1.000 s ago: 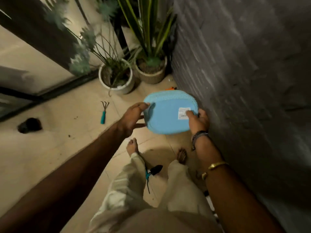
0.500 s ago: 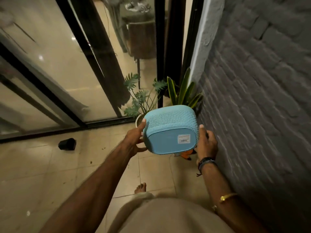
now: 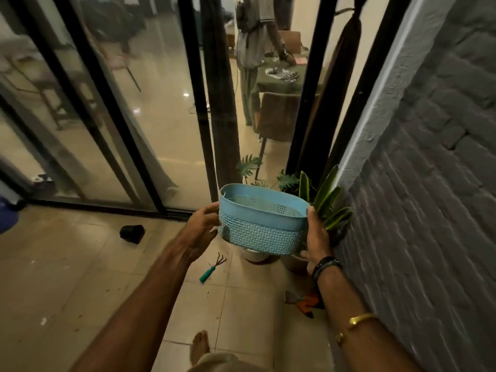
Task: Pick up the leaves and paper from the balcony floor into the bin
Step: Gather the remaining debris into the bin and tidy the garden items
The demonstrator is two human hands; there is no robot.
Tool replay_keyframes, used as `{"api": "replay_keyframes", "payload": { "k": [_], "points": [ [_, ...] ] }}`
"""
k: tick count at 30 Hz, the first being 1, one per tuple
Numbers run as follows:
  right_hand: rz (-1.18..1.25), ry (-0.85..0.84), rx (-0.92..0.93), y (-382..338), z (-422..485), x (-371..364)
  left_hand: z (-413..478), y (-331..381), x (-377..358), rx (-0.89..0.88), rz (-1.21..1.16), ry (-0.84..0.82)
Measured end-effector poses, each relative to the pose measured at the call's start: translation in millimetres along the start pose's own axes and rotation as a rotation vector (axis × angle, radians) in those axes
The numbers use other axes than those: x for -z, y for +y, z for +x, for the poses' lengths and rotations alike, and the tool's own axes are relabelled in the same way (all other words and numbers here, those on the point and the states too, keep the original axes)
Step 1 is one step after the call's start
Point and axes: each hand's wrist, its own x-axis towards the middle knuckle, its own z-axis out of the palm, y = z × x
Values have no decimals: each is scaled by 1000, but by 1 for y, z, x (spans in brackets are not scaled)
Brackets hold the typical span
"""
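In the head view, we see that the bin has been turned over. Half a second ago its closed base and label faced us; now it sits mouth up, level, in the air above the plants by the brick wall. The left hand grips its left end and the right hand clasps its right end, thumb on the rim. We have also lifted our gaze, so more of the glass door shows.

We judge the bin is now ready to take rubbish, but nothing has been gathered. The part of its inside that we see looks bare.

The near wall of the bin hides most of its bottom. The fingers of both hands are behind the bin. On the floor lie a pale scrap and small specks; we cannot tell whether they are paper or leaf. A hand rake and a dark pot lie apart on the tiles. An orange-handled tool is partly hidden by the right arm.
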Motion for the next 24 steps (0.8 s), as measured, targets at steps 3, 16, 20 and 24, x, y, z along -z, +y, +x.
{"api": "replay_keyframes", "payload": {
  "k": [3, 16, 20, 24],
  "points": [
    [93, -85, 21, -12, 6, -27, -3, 11, 21, -38, -150, 128],
    [120, -254, 104, -23, 5, -251, 0, 85, 181, -221, -253, 544],
    [111, -317, 107, -19, -15, -335, -10, 111, 254, -234, -251, 590],
    [67, -442, 97, -7, -30, -420, -23, 128, 328, -266, -294, 684]
  ]
}}
